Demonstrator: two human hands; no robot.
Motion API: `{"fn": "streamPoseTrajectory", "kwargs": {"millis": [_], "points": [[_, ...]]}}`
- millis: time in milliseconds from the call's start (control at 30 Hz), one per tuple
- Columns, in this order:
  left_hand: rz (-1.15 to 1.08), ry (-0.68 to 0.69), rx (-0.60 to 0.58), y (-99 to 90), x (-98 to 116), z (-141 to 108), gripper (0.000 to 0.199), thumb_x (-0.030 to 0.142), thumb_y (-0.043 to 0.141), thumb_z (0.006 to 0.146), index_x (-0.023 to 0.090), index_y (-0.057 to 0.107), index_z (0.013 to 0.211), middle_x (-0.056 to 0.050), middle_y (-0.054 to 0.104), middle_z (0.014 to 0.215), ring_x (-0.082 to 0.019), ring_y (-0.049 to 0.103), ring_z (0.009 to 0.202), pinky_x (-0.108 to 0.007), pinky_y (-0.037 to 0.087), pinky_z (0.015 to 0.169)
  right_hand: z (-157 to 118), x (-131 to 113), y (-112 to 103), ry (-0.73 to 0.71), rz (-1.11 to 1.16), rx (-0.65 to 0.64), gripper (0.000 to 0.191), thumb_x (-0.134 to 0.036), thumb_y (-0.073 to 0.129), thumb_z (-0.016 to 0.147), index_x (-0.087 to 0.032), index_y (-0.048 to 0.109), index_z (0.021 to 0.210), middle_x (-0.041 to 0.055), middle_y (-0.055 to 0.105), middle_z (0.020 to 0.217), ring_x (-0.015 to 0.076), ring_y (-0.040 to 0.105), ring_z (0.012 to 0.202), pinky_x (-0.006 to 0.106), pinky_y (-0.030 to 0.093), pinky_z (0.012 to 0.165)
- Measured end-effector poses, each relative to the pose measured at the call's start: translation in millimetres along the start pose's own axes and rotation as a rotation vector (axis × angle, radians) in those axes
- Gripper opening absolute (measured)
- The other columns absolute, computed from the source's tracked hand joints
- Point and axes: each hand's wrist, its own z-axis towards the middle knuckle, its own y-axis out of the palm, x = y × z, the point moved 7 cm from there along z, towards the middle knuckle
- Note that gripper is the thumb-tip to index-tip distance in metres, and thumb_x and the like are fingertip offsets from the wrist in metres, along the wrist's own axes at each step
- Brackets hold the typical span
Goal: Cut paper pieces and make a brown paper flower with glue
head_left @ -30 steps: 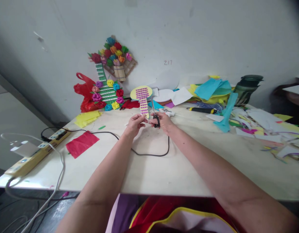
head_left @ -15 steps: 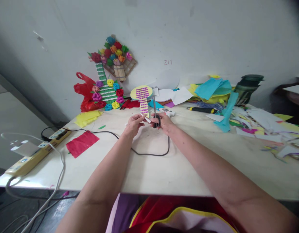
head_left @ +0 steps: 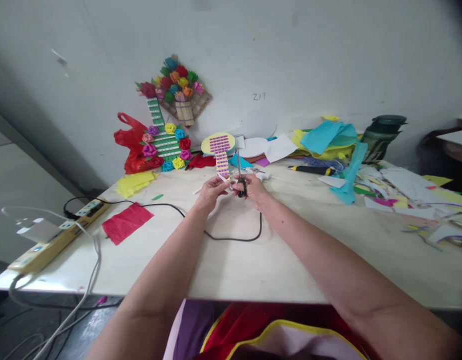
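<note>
My left hand (head_left: 211,194) is closed in a pinch on a narrow white paper strip (head_left: 222,177), whose lower part its fingers hide. Close beside it, my right hand (head_left: 255,190) grips the black handles of a pair of scissors (head_left: 239,167), the blades pointing away from me. The fingertips of both hands nearly meet; whether they touch I cannot tell. Just beyond them lies a yellow paper guitar shape (head_left: 207,145) with rows of small purple pieces on it. A white glue gun (head_left: 263,175), partly hidden, lies behind my right hand.
At the left are a power strip (head_left: 52,245), red paper (head_left: 127,222) and yellow paper (head_left: 135,184). A black cable (head_left: 234,239) loops under my forearms. Flower decorations (head_left: 166,145) lean on the wall. At right are paper scraps (head_left: 407,187), a cutter (head_left: 311,170) and a dark bottle (head_left: 383,137).
My left hand has turned slightly, and the white strip now points up and away instead of toward the scissors. The fingertips of both hands have come closer together.
</note>
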Motion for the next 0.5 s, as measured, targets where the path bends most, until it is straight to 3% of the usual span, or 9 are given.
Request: {"fn": "streamPoseTrajectory", "kwargs": {"millis": [233,367,500], "points": [[0.075,-0.043,0.038,0.3,-4,0,0.026,0.034,0.071,0.062,0.012,0.060,0.063,-0.003,0.063,0.064,-0.012,0.061,0.061,-0.026,0.048,0.065,-1,-1,-2,-0.013,-0.052,0.034,0.034,-0.025,0.070,0.059,-0.018,0.053,0.089,-0.0027,0.060,0.057,0.0109,0.059,0.047,0.015,0.025,0.032],[0.055,-0.093,0.092,-5.2,-5,-1,0.029,0.035,0.073,0.059,0.011,0.058,0.066,-0.005,0.064,0.065,-0.015,0.063,0.061,-0.024,0.048,0.057,0,0,-5,-0.001,-0.156,0.050,0.030,-0.029,0.070,0.061,-0.018,0.055,0.085,-0.0037,0.057,0.053,0.0088,0.053,0.041,0.015,0.026,0.030],[0.038,-0.115,0.102,-9.0,-5,1,0.030,0.031,0.074,0.058,0.010,0.061,0.075,-0.006,0.066,0.068,-0.015,0.063,0.061,-0.025,0.051,0.059,2,-4,-6,-0.078,-0.295,-0.014,0.023,-0.036,0.067,0.063,-0.019,0.060,0.077,-0.0042,0.054,0.052,0.0080,0.048,0.042,0.018,0.037,0.036]]}}
